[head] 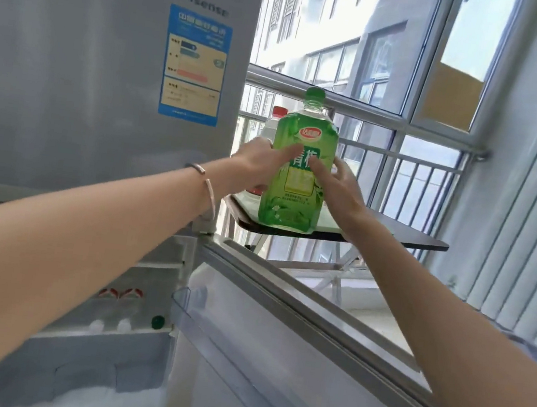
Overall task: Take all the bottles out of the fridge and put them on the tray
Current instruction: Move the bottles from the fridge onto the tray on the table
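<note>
A big green bottle with a green cap stands upright on the tray, which lies on a dark side table. My left hand and my right hand both clasp the bottle's sides. Behind it stands a clear bottle with a red cap, partly hidden by my left hand. Low in the open fridge I see several more bottle tops: two red-and-white ones, two white caps and a green cap.
The open fridge door with its clear door shelf juts out below my arms. The dark table stands by a railed window. Vertical blinds hang at the right.
</note>
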`<state>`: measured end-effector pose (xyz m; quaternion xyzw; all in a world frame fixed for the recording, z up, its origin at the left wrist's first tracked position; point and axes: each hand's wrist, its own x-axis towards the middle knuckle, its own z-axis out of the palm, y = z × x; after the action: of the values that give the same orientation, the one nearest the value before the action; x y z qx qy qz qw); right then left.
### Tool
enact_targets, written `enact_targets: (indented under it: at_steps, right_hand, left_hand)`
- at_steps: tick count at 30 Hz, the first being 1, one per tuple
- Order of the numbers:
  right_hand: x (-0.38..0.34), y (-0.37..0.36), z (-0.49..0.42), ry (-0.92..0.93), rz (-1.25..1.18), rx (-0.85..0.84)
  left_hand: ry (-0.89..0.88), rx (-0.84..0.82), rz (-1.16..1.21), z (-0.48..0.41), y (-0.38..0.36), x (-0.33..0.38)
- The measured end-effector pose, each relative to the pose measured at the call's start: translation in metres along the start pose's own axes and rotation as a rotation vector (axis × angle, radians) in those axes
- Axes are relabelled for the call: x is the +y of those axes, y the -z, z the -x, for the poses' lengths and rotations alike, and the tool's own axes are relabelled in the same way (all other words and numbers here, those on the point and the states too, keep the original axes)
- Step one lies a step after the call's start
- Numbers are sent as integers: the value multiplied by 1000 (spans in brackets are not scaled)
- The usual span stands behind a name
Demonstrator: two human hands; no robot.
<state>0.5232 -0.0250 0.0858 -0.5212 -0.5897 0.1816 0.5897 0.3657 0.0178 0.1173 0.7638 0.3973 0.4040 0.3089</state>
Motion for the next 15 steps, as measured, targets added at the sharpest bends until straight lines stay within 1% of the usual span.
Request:
enact_targets:
  at_steps: [1,3,5,7,9,13,15]
  right_hand:
    - [4,5,-4,9,42,59]
    - [19,8,-12,46,237,203]
    - [35,6,-12,36,407,282]
    - [48,7,-14,1,501,335]
    - [61,15,-25,19,480,394]
    - [79,33,-48,17,399,439]
    - [88,38,-62,24,414,418]
  left_hand:
    - [-13,15,-11,-7,-10,6]
    - [-54,54,-42,-16,-31,17]
    - [-70,92,-48,-29,-50,24]
    - [-55,89,-39,-40,-70,26]
    - [-40,43,24,-50,-83,26]
    - [-85,-71,278,-62,-90,19]
    - [-82,-146,231,-64,-91,13]
